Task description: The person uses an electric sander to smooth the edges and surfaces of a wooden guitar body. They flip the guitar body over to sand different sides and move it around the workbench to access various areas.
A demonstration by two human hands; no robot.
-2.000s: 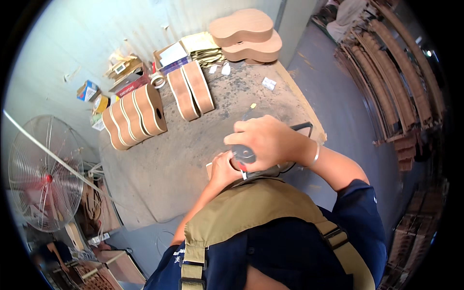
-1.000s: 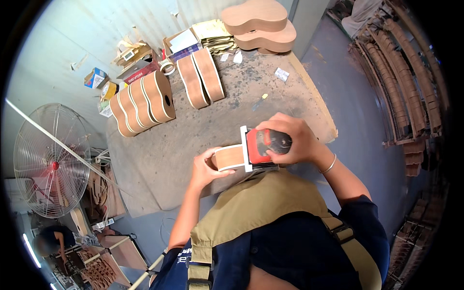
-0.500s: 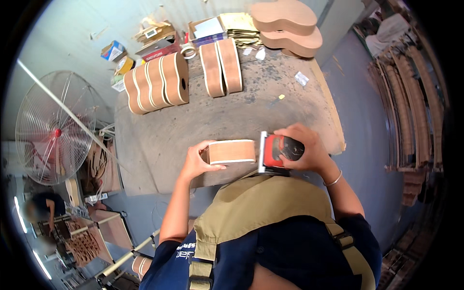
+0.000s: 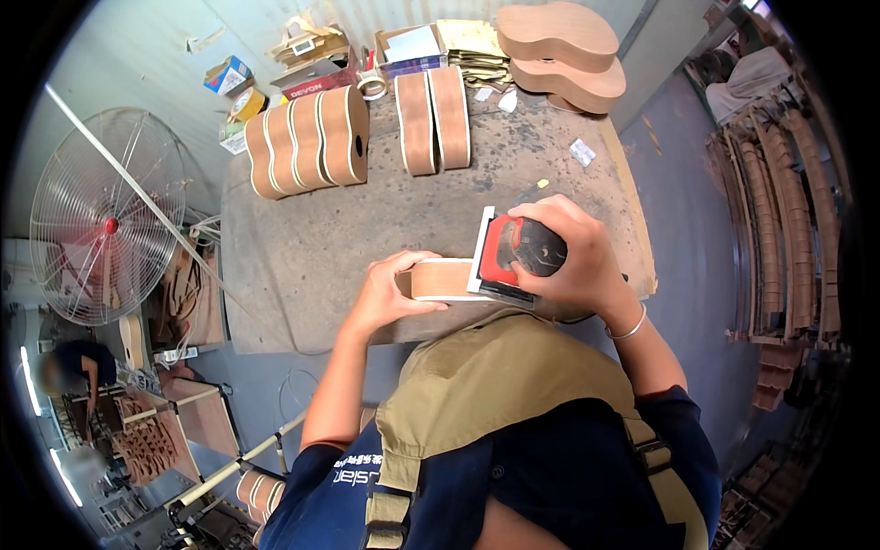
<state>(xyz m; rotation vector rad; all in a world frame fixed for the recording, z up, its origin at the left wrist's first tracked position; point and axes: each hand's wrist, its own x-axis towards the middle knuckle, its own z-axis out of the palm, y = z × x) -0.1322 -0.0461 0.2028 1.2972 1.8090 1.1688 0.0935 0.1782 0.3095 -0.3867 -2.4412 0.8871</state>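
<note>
A small ukulele-like wooden body (image 4: 443, 280), its side edged with white binding, stands on edge at the near side of the workbench (image 4: 321, 238). Fingers and thumb of my left hand (image 4: 383, 295) grip its left end from both edges. My right hand (image 4: 579, 258) is wrapped round a red and black electric sander (image 4: 500, 249). The sander overlaps the right end of the body and covers it; whether its pad presses on the wood cannot be seen exactly.
Several similar bodies (image 4: 307, 142) stand in a row at the back left, with two more (image 4: 434, 119) beside them. Larger guitar bodies (image 4: 561, 41) are stacked at the back right. Boxes (image 4: 316, 75) line the wall. A big fan (image 4: 110, 215) stands left; racks of wooden parts (image 4: 779, 229) stand right.
The sander in my right hand has moved left and tilted, from beside the wooden body to over its right end. My left hand still holds the body. The whole view has shifted slightly.
</note>
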